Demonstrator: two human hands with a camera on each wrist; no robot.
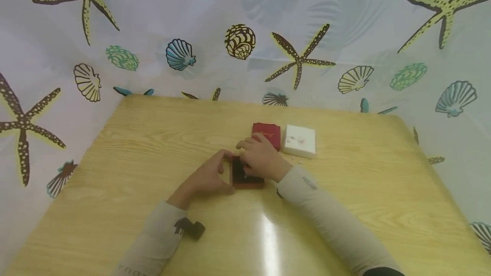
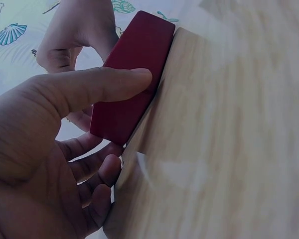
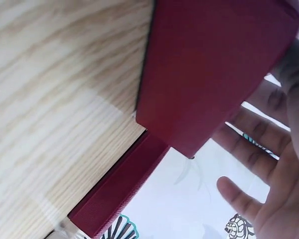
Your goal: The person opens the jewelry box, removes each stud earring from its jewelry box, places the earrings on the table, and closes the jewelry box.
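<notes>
A small red jewelry box [image 1: 249, 185] with a black insert [image 1: 238, 173] lies on the table. My left hand [image 1: 209, 176] grips it from the left, its thumb pressed on the red wall [image 2: 134, 45] in the left wrist view and its other fingers curled beneath and beyond. Over the insert is my right hand [image 1: 262, 159], thumb and index finger down at the black surface. Its remaining fingers [image 3: 254, 144] stretch out loosely past the box wall [image 3: 214, 74]. A tiny shiny piece [image 1: 245, 176] shows on the insert; whether the right fingertips pinch anything is hidden.
Behind the right hand lies a red lid [image 1: 270, 133] with gold lettering. Beside it sits a white box [image 1: 300, 142] with a printed picture. Tiny pale pieces [image 1: 300, 162] lie just in front of the white box. A patterned curtain [image 1: 215, 7] closes off the table's back.
</notes>
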